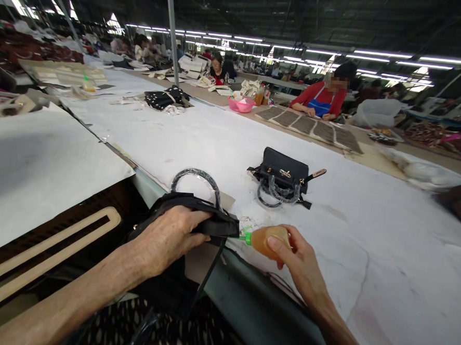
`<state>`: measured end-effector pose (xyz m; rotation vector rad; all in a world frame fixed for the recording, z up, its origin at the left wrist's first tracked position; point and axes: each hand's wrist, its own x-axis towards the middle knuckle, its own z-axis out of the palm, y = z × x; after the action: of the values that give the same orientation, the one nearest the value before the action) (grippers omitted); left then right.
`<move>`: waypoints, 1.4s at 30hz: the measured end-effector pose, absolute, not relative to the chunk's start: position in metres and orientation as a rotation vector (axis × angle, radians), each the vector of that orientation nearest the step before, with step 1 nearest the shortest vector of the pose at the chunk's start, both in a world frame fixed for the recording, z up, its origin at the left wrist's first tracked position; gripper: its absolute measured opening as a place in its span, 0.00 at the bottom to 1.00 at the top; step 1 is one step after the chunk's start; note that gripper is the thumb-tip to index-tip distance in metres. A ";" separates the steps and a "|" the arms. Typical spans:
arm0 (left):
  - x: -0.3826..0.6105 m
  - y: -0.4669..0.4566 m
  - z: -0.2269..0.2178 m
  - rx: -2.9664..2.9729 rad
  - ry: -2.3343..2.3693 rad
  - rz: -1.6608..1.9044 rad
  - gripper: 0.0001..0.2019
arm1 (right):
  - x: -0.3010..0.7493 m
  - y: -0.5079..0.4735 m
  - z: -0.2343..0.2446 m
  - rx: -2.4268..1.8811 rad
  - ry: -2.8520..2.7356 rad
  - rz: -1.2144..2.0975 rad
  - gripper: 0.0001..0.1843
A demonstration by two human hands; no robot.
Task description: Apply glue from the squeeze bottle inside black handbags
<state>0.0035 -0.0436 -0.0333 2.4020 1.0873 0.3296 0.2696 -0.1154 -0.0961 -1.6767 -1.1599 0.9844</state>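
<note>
My left hand (174, 236) grips the edge of a black handbag (211, 224) at the near edge of the table. The bag's round handle (199, 175), wrapped in clear plastic, stands up behind it. In my right hand (298, 254) is a glue bottle (269, 241) of amber liquid with a green cap, tilted on its side. Its thin green nozzle points left and meets the bag's edge; the exact tip is hidden. Farther back lies a second black handbag (287, 165) with a gold clasp and plastic-wrapped handles.
White sheeting covers the long table (368, 222). A pink bowl (241, 105), a pile of black dotted fabric (168, 98) and brown panels (307, 125) lie toward the back. Across the table sits a person in red (321, 97). A wooden slotted frame (50, 250) is at lower left.
</note>
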 end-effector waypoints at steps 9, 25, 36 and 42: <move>0.002 -0.043 -0.039 2.412 1.087 0.348 0.10 | 0.268 -0.122 -0.094 -1.721 -1.185 1.049 0.20; 0.001 -0.042 -0.042 2.433 1.124 0.270 0.12 | 0.268 -0.128 -0.088 -1.699 -1.128 1.048 0.22; 0.000 -0.041 -0.042 2.448 1.120 0.264 0.13 | 0.261 -0.131 -0.086 -1.699 -1.122 1.170 0.21; 0.001 -0.039 -0.042 2.463 1.104 0.268 0.12 | 0.261 -0.137 -0.083 -1.685 -1.133 1.215 0.22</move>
<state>0.0014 -0.0390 -0.0423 2.4630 1.1040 0.2682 0.2609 -0.1374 -0.0832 -1.6848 -1.1333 1.2154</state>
